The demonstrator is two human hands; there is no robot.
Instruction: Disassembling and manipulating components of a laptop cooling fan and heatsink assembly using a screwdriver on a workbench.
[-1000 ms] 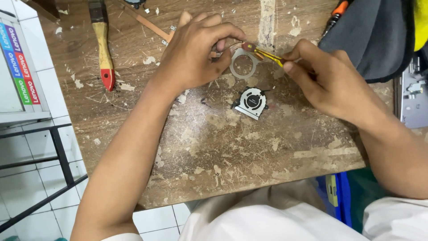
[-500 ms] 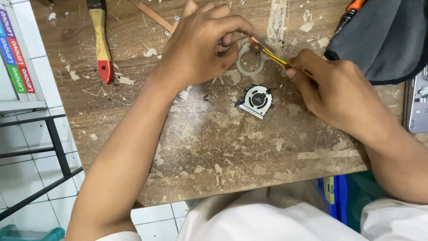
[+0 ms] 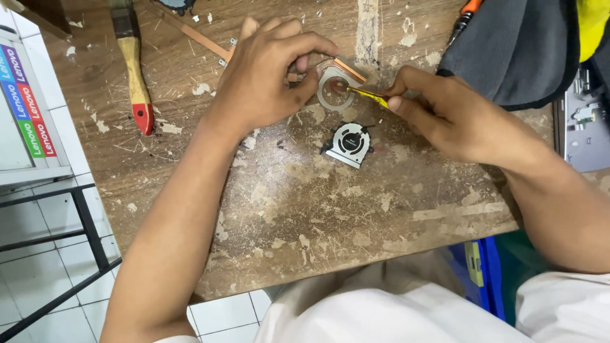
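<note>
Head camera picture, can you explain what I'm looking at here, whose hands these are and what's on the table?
This is one view from a camera worn on a person's head, looking down at their own bare hands over a worn wooden table. The left hand steadies a flat metal ring with a copper strip. The right hand holds a thin yellow tool, its tip at the ring. A small black fan lies just below. A brush with a red-tipped handle lies at left, and grey cloth at top right.

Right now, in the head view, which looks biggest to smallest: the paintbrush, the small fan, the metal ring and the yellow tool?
1. Paintbrush, clearly the longest, though its bristles are cut off by the frame's top edge.
2. Small fan and metal ring: too alike to rank, the ring partly hidden by fingers.
3. Yellow tool, only a short tip showing.
</note>
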